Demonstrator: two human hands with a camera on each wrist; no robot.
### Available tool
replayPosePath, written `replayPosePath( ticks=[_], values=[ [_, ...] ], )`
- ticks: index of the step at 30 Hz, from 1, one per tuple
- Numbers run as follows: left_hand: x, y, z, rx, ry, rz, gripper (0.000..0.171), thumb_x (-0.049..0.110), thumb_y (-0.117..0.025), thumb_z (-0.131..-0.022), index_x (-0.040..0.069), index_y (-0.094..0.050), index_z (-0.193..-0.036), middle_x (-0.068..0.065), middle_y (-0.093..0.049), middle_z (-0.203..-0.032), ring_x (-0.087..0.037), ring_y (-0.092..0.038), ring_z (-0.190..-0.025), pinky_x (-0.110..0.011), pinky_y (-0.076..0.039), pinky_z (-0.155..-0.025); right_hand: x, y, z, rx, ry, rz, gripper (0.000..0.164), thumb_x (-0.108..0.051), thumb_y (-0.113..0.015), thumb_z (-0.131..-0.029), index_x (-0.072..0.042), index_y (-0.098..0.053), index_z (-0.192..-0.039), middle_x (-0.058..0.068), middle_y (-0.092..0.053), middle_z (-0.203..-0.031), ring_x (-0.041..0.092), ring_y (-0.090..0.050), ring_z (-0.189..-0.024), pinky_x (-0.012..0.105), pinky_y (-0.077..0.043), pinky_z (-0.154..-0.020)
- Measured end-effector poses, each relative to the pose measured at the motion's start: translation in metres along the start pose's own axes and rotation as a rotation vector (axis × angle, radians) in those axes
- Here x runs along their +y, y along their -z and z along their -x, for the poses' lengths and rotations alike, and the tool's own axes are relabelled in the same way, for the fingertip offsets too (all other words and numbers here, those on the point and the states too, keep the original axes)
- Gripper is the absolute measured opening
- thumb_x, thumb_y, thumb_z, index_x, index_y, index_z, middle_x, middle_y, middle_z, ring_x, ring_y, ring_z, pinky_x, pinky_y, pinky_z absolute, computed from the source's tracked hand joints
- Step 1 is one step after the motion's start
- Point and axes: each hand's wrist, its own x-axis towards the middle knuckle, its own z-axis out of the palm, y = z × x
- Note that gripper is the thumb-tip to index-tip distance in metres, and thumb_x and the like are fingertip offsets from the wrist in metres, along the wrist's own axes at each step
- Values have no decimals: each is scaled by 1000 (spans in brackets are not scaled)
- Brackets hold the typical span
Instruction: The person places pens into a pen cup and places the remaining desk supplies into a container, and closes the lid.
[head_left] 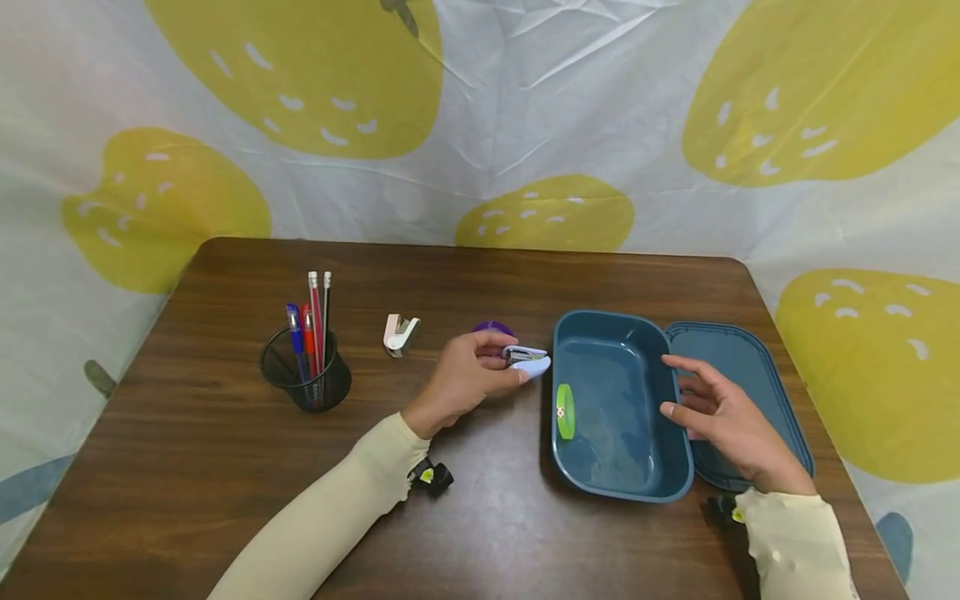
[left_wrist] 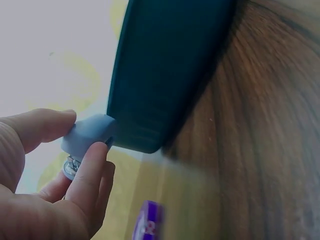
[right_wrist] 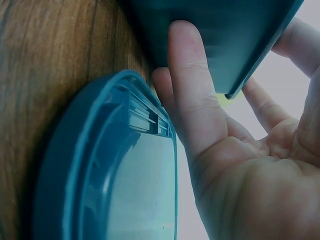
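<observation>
My left hand (head_left: 468,375) pinches a small light-blue mini stapler (head_left: 529,363) between thumb and fingers, just outside the left rim of a blue plastic box (head_left: 615,450). In the left wrist view the mini stapler (left_wrist: 90,132) overlaps the box's dark wall. At the box's right side, my right hand (head_left: 723,421) holds the rim: thumb and index finger reach over it, and the other fingers lie against the outer wall, as the right wrist view shows. Inside the box, a green round item (head_left: 566,412) with a small picture leans on the left wall.
The box's blue lid (head_left: 738,375) lies on the table under my right hand. A purple round item (head_left: 492,327) sits behind my left hand. Farther left are a white mini stapler (head_left: 401,335) and a black mesh cup (head_left: 330,383) with pens and pencils.
</observation>
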Motion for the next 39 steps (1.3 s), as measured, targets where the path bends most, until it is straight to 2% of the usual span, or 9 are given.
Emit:
replayPosePath(
  ticks=[7, 13, 20, 26, 33, 39],
  values=[
    [10, -7, 3, -38, -49, 39, 52, 5, -88, -83, -1, -69, -132, -20, -74, -121, -23, -74, -103, -24, -62, -81, -2, 0, 1, 1, -7, 1, 79, -33, -74, -102, -23, -31, -167, 35, -31, -165, 61, -39, -145, 35, -61, -81],
    [16, -15, 2, -95, -81, 94, 53, 1, -85, -85, -5, -66, -134, -22, -71, -127, -21, -74, -104, -25, -63, -84, -2, 0, 0, 2, -12, 1, 79, -33, -74, -101, -23, -31, -167, 35, -31, -165, 62, -39, -145, 35, -61, -81],
    [19, -24, -2, -144, -95, 98, 52, 0, -84, -86, -5, -65, -135, -21, -70, -127, -20, -73, -104, -27, -64, -84, -2, 1, 0, -2, -13, -13, 79, -33, -74, -102, -23, -30, -167, 35, -30, -166, 62, -38, -146, 38, -61, -83],
    [18, -30, -4, -151, -83, 81, 53, 2, -85, -87, -2, -65, -136, -19, -71, -129, -22, -73, -106, -29, -64, -86, -1, 0, 1, -4, -16, -20, 79, -33, -74, -102, -24, -30, -167, 34, -29, -167, 61, -37, -146, 37, -60, -83],
    [16, -35, -5, -145, -78, 61, 54, 3, -86, -87, -2, -66, -137, -17, -71, -128, -19, -71, -104, -23, -62, -81, 1, 0, 0, -14, -10, -38, 79, -33, -73, -102, -25, -29, -168, 33, -27, -168, 60, -36, -147, 37, -60, -83],
    [16, -38, -7, -141, -93, 37, 53, 5, -87, -86, 1, -67, -135, -15, -72, -128, -24, -71, -110, -25, -63, -83, 2, 0, 0, -10, -9, -37, 79, -34, -73, -102, -27, -30, -167, 32, -28, -168, 59, -36, -148, 34, -60, -82]
  ],
)
